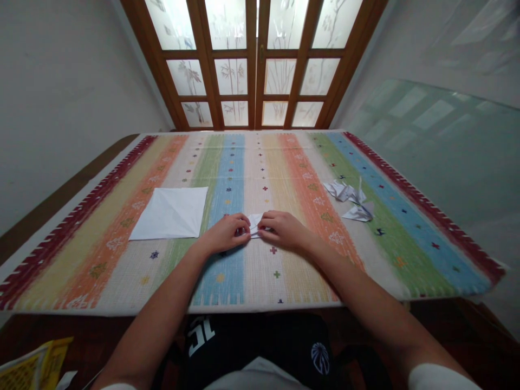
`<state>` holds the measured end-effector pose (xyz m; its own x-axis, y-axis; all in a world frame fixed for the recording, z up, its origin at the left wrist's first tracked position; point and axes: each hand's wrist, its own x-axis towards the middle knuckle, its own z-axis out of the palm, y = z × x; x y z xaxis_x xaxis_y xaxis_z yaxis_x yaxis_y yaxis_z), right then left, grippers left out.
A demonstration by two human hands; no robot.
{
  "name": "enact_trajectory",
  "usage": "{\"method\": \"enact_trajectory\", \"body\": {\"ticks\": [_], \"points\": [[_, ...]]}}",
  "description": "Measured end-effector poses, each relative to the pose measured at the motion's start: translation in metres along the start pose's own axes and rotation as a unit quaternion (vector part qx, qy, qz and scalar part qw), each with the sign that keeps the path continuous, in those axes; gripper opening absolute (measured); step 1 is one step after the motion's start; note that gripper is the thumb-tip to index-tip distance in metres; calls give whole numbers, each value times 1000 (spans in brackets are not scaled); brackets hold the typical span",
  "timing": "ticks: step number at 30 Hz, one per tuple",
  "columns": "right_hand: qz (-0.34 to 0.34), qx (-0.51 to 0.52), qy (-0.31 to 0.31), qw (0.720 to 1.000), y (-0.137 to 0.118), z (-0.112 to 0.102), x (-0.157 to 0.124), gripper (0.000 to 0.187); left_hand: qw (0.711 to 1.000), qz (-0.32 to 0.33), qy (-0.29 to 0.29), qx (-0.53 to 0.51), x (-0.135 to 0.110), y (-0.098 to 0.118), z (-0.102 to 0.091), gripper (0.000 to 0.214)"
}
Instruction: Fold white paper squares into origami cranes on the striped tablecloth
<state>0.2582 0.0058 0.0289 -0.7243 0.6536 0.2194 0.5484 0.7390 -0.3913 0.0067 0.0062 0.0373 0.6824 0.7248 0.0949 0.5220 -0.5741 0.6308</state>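
Observation:
My left hand (224, 234) and my right hand (284, 230) meet near the middle of a striped woven tablecloth (303, 287). Their fingertips pinch a small folded piece of white paper (254, 222) from either side, hiding most of it. To the left of my left hand, a larger white paper square (170, 214) lies flat, showing diagonal creases. Further right, beyond my right hand, a white origami crane (345, 191) lies beside another folded white paper piece (358, 212). Neither hand touches these.
The tablecloth covers a table with a dark wooden edge on the left. Wood-framed frosted glass doors (254, 62) stand beyond it. A glass pane (430, 141) rises at the right. Yellow printed paper (36, 365) lies low at the bottom left, near my dark shorts (255, 341).

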Motion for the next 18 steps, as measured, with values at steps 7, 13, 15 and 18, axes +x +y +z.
{"method": "enact_trajectory", "body": {"ticks": [7,13,15,18], "points": [[69,23,17,997,3,3,2,22,1000,-22,10,18,0,-2,-2,18],[86,21,6,996,2,5,4,20,998,-48,8,35,0,-3,-4,18],[96,21,9,995,2,5,5,20,997,-58,13,40,0,-3,-5,17],[121,31,13,992,1,6,6,18,996,-73,20,40,-1,-4,-6,17]]}}
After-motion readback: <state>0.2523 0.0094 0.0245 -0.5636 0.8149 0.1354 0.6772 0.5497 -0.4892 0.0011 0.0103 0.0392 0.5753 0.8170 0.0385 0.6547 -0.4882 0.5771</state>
